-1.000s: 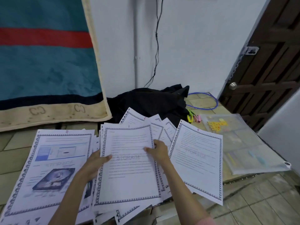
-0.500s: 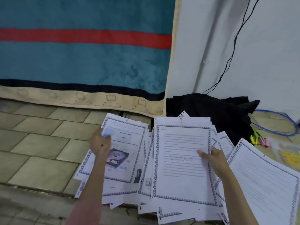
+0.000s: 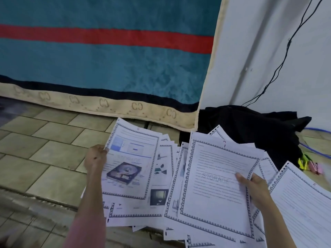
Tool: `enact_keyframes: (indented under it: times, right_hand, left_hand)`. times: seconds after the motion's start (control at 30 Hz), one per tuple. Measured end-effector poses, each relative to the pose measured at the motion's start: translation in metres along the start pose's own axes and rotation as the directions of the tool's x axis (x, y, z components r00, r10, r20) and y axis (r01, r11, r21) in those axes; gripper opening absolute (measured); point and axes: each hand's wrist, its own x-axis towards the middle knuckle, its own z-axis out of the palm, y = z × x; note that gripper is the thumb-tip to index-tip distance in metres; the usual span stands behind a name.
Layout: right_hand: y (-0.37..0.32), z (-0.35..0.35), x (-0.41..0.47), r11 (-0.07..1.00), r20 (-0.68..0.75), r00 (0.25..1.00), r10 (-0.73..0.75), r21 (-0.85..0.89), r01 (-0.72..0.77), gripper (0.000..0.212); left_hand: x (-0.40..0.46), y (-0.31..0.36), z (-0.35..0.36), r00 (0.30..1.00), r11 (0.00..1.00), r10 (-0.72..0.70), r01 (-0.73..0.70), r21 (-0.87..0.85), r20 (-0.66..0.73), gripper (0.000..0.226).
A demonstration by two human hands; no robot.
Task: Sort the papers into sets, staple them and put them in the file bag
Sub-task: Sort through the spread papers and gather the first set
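— Head view, left side?
— Left hand (image 3: 95, 158) curled at the left edge of the picture page (image 3: 129, 165), pinching that edge; fingertips hidden under the sheet, thumb side on top. Page fanned over more papers (image 3: 161, 176) on the tiled floor (image 3: 44, 154).
— And the right?
— Right hand (image 3: 254, 188) gripping the right edge of the text page (image 3: 213, 185), thumb flat across the print beside a faint "STORAGE" mark, fingers tucked behind. Held atop a loose overlapping stack, slightly tilted.
— Materials?
— Thin white sheets, rectangular, each framed by a dark patterned border; left one printed with a hard-drive photo and a blue screenshot. Another bordered sheet (image 3: 304, 208) lying just right of the wrist. Floor of matte beige tiles. Behind, a plush teal rug (image 3: 107, 59) with a red stripe and tan trim, crumpled black cloth (image 3: 250, 126), coloured clips (image 3: 309, 166), thin black cable (image 3: 279, 68) on the white wall.
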Motion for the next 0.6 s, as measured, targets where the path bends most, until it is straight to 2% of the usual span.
enact_keyframes:
  times: [0.1, 0.2, 0.3, 0.37, 0.47, 0.53, 0.6]
  right_hand:
    - [0.004, 0.002, 0.002, 0.999, -0.024, 1.000, 0.011, -0.046, -0.012, 0.018]
    - [0.002, 0.004, 0.002, 0.998, -0.041, 0.999, 0.018, -0.060, -0.021, 0.016]
    - [0.001, 0.005, 0.001, 0.998, -0.055, 0.998, 0.012, -0.061, -0.016, 0.014]
    - [0.001, 0.004, 0.001, 0.998, -0.061, 0.998, 0.018, -0.056, -0.022, 0.019]
    - [0.001, 0.003, 0.002, 0.996, -0.069, 0.996, 0.050, -0.068, -0.054, 0.026]
    - [0.000, 0.003, 0.002, 0.996, -0.058, 0.997, 0.056, -0.063, -0.060, 0.027]
    - [-0.002, 0.003, 0.001, 0.996, -0.050, 0.997, 0.056, -0.064, -0.059, 0.025]
  left_hand:
    - [0.009, -0.010, -0.011, 0.997, 0.998, -0.030, 0.034, 0.048, -0.065, 0.024]
    - [0.010, -0.019, -0.018, 0.987, 0.989, -0.094, 0.107, 0.100, -0.130, 0.026]
    - [0.010, -0.020, -0.020, 0.990, 0.990, -0.091, 0.102, 0.099, -0.111, 0.027]
    - [0.003, -0.010, -0.021, 1.000, 1.000, -0.007, 0.007, 0.028, -0.008, 0.028]
    - [-0.022, 0.013, -0.014, 0.955, 0.982, 0.084, -0.032, -0.184, 0.284, 0.015]
    - [-0.044, 0.027, -0.005, 0.868, 0.987, 0.103, -0.029, -0.159, 0.485, 0.013]
    - [-0.060, 0.034, 0.008, 0.802, 0.992, 0.126, -0.109, -0.065, 0.583, 0.020]
